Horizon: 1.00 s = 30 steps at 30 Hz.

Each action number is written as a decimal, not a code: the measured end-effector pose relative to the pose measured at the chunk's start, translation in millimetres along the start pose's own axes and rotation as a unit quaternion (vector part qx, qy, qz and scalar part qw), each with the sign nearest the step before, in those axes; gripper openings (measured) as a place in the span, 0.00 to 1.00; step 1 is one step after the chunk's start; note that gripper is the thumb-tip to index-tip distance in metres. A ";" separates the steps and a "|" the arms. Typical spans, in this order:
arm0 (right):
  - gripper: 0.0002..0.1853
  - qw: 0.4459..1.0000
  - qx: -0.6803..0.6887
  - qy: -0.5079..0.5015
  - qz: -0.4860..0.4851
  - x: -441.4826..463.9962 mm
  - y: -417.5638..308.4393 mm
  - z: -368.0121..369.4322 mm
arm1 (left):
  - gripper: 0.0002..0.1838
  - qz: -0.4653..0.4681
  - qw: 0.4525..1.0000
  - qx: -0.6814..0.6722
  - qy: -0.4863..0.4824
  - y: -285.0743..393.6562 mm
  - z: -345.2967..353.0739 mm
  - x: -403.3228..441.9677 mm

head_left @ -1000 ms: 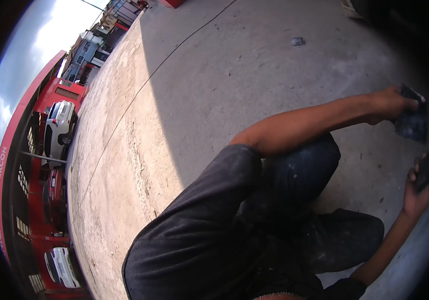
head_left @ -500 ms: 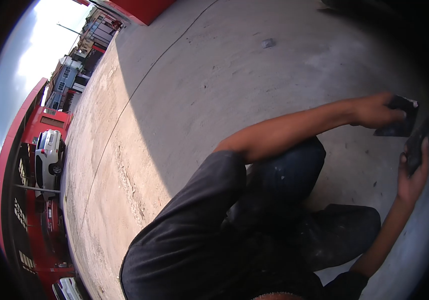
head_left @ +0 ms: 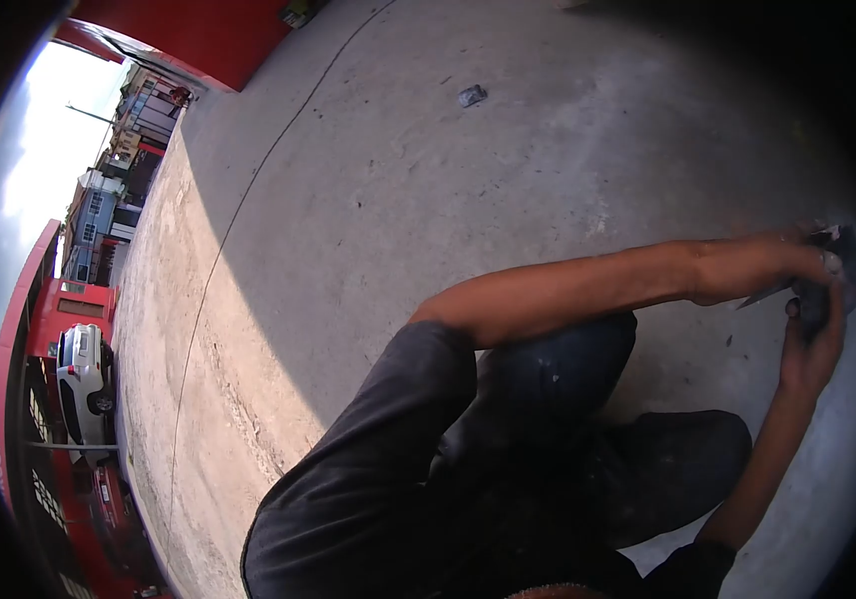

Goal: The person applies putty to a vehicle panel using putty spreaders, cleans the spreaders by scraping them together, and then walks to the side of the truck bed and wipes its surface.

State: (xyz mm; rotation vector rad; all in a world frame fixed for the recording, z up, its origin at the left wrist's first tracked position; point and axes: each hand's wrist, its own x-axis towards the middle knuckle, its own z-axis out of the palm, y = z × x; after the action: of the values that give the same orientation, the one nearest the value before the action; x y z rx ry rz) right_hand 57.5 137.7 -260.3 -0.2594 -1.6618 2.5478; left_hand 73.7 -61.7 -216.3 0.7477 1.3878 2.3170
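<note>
A: What do the hands have?
B: The left hand (head_left: 772,266) is closed on a thin flat plate (head_left: 767,294). A grey corner pokes out under the hand, and some of the plate is hidden.
A: And the right hand (head_left: 813,351)?
B: Its fingers are curled around a dark thing (head_left: 855,272). It's blurry there, so I can't tell where one thing stops and the other starts.
A: Where are they?
B: Far over on the right side of the view, past the knees. The two hands are right next to each other. I can't tell if the plate and the dark thing touch.
A: What's near them?
B: Two bent knees (head_left: 592,351) in dark trousers, and a dark short sleeve (head_left: 388,399).
A: And farther out?
B: The grey floor (head_left: 398,210), part shady and part sunny. A small scrap (head_left: 473,96) lies on it, well apart from the hands. A long dark line (head_left: 250,192) runs across it.
A: What's past that?
B: A red wall (head_left: 188,35), a white car (head_left: 85,384), a red car (head_left: 108,496), some houses (head_left: 96,210) and a cloudy sky (head_left: 38,130), all tipped sideways.
</note>
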 end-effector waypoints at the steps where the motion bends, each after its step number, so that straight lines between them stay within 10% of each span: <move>1: 0.22 1.000 -0.002 0.010 -0.006 0.1 3.7 -0.4 | 0.35 0.009 1.000 0.001 -0.001 -5.4 -1.3 3.8; 15: 0.19 0.998 -0.043 0.000 -0.054 11.9 6.8 -11.0 | 0.44 0.082 0.983 0.162 -0.016 -7.8 -5.1 1.7; 23: 0.10 0.958 -0.148 -0.227 -0.095 -58.8 -14.3 31.1 | 0.31 -0.187 0.969 0.139 -0.078 5.3 -8.6 -1.6; 30: 0.12 0.996 -0.008 -0.062 -0.056 -36.4 -32.3 25.0 | 0.52 -0.012 0.995 0.103 0.003 -13.7 -8.1 5.2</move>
State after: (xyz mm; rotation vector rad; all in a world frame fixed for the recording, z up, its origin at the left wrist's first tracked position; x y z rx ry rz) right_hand 87.9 122.2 -217.5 -0.0082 -1.6858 2.5153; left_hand 65.0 -58.3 -230.2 0.7782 1.6471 2.1827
